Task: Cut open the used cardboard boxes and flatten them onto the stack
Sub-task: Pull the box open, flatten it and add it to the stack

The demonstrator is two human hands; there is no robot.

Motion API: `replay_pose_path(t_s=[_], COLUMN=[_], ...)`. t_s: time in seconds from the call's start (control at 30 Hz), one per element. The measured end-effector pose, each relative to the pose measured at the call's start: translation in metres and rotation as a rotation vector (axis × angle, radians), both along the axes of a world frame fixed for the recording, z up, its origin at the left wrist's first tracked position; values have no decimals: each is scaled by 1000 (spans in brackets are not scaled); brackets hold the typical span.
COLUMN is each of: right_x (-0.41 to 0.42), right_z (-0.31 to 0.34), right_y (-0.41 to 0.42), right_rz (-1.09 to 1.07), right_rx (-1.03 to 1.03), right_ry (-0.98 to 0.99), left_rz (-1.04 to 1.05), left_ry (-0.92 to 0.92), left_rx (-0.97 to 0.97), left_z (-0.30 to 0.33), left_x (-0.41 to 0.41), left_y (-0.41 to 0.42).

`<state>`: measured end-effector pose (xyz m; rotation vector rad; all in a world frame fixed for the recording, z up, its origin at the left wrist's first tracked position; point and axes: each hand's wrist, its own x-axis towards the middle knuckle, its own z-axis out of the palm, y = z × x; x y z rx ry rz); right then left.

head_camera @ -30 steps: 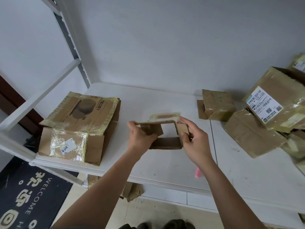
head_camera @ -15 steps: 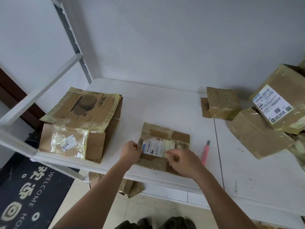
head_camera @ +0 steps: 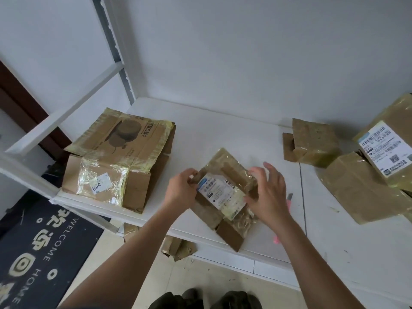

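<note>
Flattened box (head_camera: 223,197) between both hands: left hand (head_camera: 181,189) pinches its 9 o'clock edge; right hand (head_camera: 268,192), fingers spread, presses its 3 o'clock side.

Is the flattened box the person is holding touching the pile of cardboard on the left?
Apart. The head view shows bare white table between the flattened box and the cardboard stack.

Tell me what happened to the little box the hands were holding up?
The small box went from open and held up to squashed flat on the table, label up. The left hand grips its edge; the right hand presses beside it. The flattened stack and unopened boxes stayed put.
</note>
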<state>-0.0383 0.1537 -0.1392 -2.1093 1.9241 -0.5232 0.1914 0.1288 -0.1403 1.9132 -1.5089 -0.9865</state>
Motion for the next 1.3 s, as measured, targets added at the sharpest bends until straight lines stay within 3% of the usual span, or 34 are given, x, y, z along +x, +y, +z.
replay_pose_path(t_s=[0.1,0.23,0.3,0.47,0.6,0.7,0.87,0.97,1.03,1.17,1.3], right_x=[5,30,49,89,109,113,115,114,112,101,85], right_z=[13,10,-1,-35,-41,-39,-33,-35,-40,-50,-60], right_y=[-7,-16,-18,-18,-23,-32,-32,-20,-14,-11,-9], right_rz=[66,-137,-189,-183,-213,-179,-107,-84,-14,157,221], right_rx=[186,96,125,314,314,339,351,237,166,190,241], right_ry=[-383,-578,-630,-462,-398,-344,-242,123,258,257,261], left_rz=[-80,67,134,-117,-238,-346,-348,-342,-337,-407,-512], left_ry=[-116,-392,-526,-494,-442,-580,-666,-734,-785,-955,-935], left_rx=[-199,-455,-419,4,168,190,191,195,184,55,-74], left_z=[27,35,27,-14,-28,-37,-48,-47,-44,-37,-38], left_x=[14,42,60,91,99,97,92,86,80,64,48], left_y=[-7,-12,-13,-12,-21,-20,-19,-19,-18,-17,-11])
